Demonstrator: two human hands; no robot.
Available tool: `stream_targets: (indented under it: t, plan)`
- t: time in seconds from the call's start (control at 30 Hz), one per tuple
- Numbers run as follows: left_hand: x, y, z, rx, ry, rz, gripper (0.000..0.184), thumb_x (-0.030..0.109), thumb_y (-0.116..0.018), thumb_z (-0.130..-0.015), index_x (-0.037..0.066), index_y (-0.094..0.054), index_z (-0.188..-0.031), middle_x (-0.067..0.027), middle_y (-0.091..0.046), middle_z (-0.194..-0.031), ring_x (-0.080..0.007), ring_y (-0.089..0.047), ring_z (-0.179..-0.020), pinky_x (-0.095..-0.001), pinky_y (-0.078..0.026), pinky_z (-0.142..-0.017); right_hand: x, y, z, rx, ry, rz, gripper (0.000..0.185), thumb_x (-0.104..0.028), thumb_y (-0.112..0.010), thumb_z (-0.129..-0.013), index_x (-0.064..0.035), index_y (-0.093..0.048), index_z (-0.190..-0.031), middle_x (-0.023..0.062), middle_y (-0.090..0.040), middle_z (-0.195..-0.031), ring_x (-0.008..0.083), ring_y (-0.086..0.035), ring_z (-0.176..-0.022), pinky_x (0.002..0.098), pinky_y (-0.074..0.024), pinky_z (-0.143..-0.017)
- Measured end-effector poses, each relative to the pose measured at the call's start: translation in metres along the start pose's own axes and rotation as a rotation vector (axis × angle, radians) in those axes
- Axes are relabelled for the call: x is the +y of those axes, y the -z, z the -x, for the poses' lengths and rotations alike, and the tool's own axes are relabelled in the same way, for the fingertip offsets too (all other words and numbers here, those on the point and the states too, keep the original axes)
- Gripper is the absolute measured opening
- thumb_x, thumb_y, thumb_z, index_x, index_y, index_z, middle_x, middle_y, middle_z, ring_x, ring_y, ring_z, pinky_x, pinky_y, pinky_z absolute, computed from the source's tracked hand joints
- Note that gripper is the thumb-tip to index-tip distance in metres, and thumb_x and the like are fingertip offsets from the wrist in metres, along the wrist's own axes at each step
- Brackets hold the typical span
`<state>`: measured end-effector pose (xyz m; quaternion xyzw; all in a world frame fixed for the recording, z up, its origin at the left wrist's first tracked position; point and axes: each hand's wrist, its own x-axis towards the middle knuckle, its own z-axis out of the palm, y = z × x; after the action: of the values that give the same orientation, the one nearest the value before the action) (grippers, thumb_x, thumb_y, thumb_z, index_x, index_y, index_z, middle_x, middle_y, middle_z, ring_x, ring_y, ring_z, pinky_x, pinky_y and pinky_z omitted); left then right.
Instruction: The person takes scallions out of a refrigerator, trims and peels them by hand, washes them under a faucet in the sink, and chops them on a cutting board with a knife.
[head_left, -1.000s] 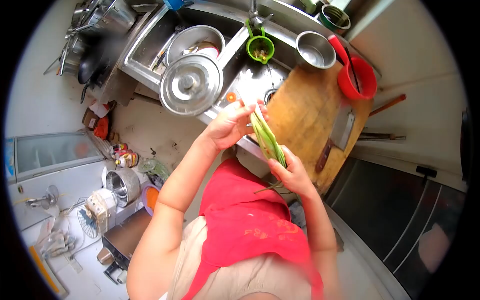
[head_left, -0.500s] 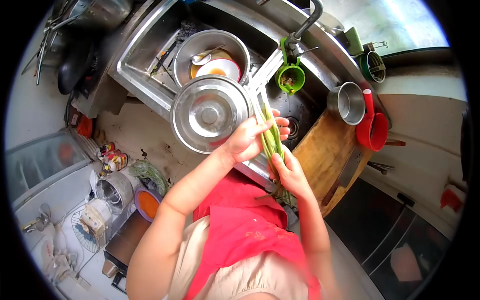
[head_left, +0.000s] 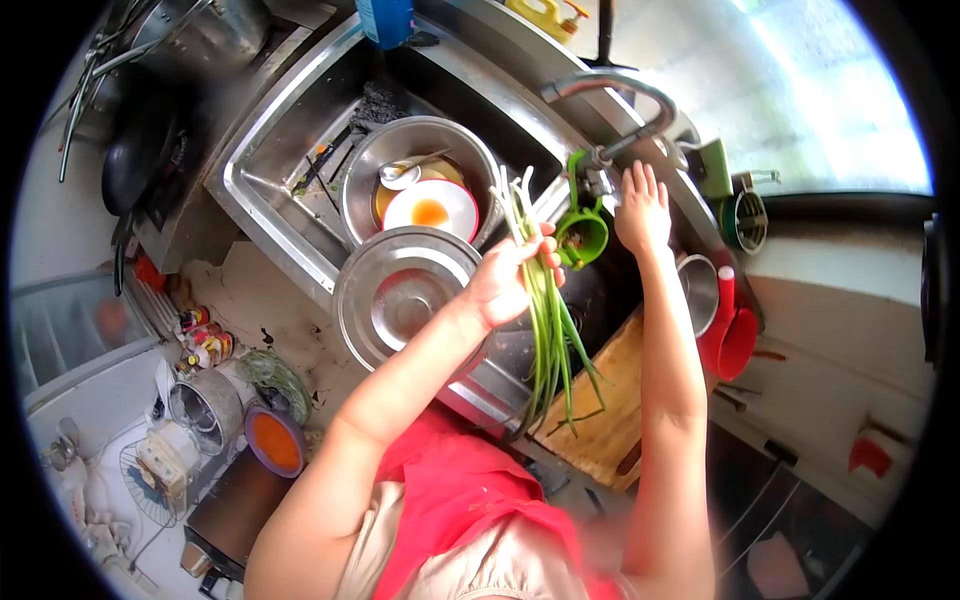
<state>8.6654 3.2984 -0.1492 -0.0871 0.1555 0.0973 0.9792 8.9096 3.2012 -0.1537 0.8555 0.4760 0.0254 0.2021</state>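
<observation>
My left hand (head_left: 512,282) is closed round a bunch of scallions (head_left: 548,340). Their white root ends point up toward the sink's divider, and the long green leaves hang down near the wooden cutting board (head_left: 590,452). My right hand (head_left: 643,212) is stretched out at the base of the faucet (head_left: 658,100), fingers extended and holding nothing. Whether it touches the faucet handle is hard to make out. Just left of that hand hangs a green strainer cup (head_left: 583,240) with scraps inside.
In the left sink compartment a steel basin (head_left: 368,155) holds a red-rimmed bowl (head_left: 455,205) and a spoon. A round steel lid or pan (head_left: 365,310) lies over the front edge. On the right are a steel pot (head_left: 696,290) and a red scoop (head_left: 730,345).
My right hand has let go of the scallions and moved up and right to the faucet. My left hand keeps hold of them, and their green leaves now hang loose.
</observation>
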Motion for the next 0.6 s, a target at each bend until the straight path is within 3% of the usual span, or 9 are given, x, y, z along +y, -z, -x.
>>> stream_targets:
  t: [0.07,0.13,0.2,0.23,0.33,0.37,0.4,0.53,0.6]
  plan:
    - [0.010,0.006,-0.019,-0.023,0.005,0.063,0.023,0.012,-0.049,-0.097,0.004,-0.049,-0.119,-0.0060,-0.057,-0.091,-0.0198,-0.059,-0.085,-0.0396,-0.052,-0.079,-0.010,-0.008,-0.007,-0.217,-0.049,0.138,0.046,-0.018,-0.047,-0.088,-0.0051,-0.050,-0.132,0.0117,-0.044,-0.143,0.0244,-0.040,-0.134,0.0460,-0.0264,-0.111]
    - [0.024,0.008,-0.037,-0.066,-0.062,0.061,0.024,0.011,-0.048,-0.098,0.002,-0.048,-0.120,-0.0077,-0.057,-0.091,-0.0205,-0.060,-0.084,-0.0400,-0.053,-0.079,-0.054,0.102,-0.018,-0.671,0.074,0.036,0.043,-0.034,-0.046,-0.093,-0.0016,-0.060,-0.117,0.0147,-0.066,-0.109,0.0270,-0.063,-0.103,0.0412,-0.0352,-0.104]
    - [0.038,0.009,-0.055,-0.080,-0.120,0.085,0.025,0.010,-0.047,-0.098,0.001,-0.047,-0.121,-0.0087,-0.059,-0.092,-0.0207,-0.062,-0.084,-0.0383,-0.055,-0.078,-0.065,0.073,-0.002,-0.567,-0.027,-1.215,0.064,-0.057,-0.042,-0.095,-0.0030,-0.057,-0.126,0.0123,-0.064,-0.118,0.0230,-0.061,-0.107,0.0321,-0.0398,-0.098]
    - [0.049,0.007,-0.062,-0.076,-0.163,0.055,0.025,0.010,-0.047,-0.098,0.001,-0.049,-0.121,-0.0084,-0.061,-0.092,-0.0204,-0.062,-0.084,-0.0364,-0.055,-0.078,-0.083,0.092,0.008,-0.447,-0.004,-1.502,0.068,-0.056,-0.044,-0.095,-0.0040,-0.046,-0.138,0.0110,-0.057,-0.128,0.0165,-0.060,-0.103,0.0308,-0.0427,-0.093]
    - [0.077,-0.004,-0.080,0.034,-0.233,0.018,0.024,0.008,-0.050,-0.097,0.000,-0.053,-0.118,-0.0081,-0.064,-0.092,-0.0194,-0.063,-0.084,-0.0321,-0.055,-0.078,-0.111,0.076,0.019,-0.574,-0.091,-1.997,0.046,-0.034,-0.054,-0.096,-0.0034,-0.048,-0.129,0.0069,-0.058,-0.094,0.0100,-0.052,-0.068,0.0239,-0.0431,-0.060]
    - [0.093,-0.004,-0.086,0.021,-0.273,-0.097,0.019,0.007,-0.050,-0.096,-0.001,-0.056,-0.113,-0.0084,-0.064,-0.090,-0.0184,-0.063,-0.082,-0.0302,-0.055,-0.077,-0.110,0.079,0.016,-0.789,-0.204,-1.946,0.037,-0.031,-0.056,-0.096,-0.0035,-0.053,-0.120,0.0021,-0.056,-0.076,0.0077,-0.047,-0.058,0.0226,-0.0380,-0.050]
    - [0.111,-0.003,-0.096,0.064,-0.352,-0.152,0.015,0.007,-0.048,-0.097,0.000,-0.055,-0.109,-0.0096,-0.063,-0.089,-0.0192,-0.062,-0.081,-0.0309,-0.054,-0.075,-0.122,0.094,0.011,-0.698,-0.324,-2.024,0.023,-0.025,-0.057,-0.095,-0.0048,-0.054,-0.106,-0.0063,-0.037,-0.061,0.0044,-0.030,-0.050,0.0205,-0.0242,-0.045]
    - [0.186,0.030,-0.146,0.077,-0.506,0.138,0.021,0.018,-0.047,-0.099,0.001,-0.051,-0.111,-0.0147,-0.063,-0.098,-0.0218,-0.063,-0.092,-0.0331,-0.054,-0.079,-0.127,0.123,-0.002,-0.734,-0.288,-1.929,0.022,-0.025,-0.052,-0.098,-0.0055,-0.054,-0.108,-0.0063,-0.035,-0.062,0.0039,-0.028,-0.050,0.0209,-0.0228,-0.045]
    - [0.174,0.004,-0.130,0.059,-0.361,0.057,0.024,0.017,-0.047,-0.099,0.000,-0.050,-0.115,-0.0163,-0.063,-0.104,-0.0233,-0.062,-0.101,-0.0352,-0.054,-0.083,-0.133,0.125,-0.015,-0.712,-0.363,-1.963,0.021,-0.026,-0.051,-0.099,-0.0063,-0.054,-0.105,-0.0066,-0.034,-0.062,0.0037,-0.028,-0.050,0.0210,-0.0225,-0.045]
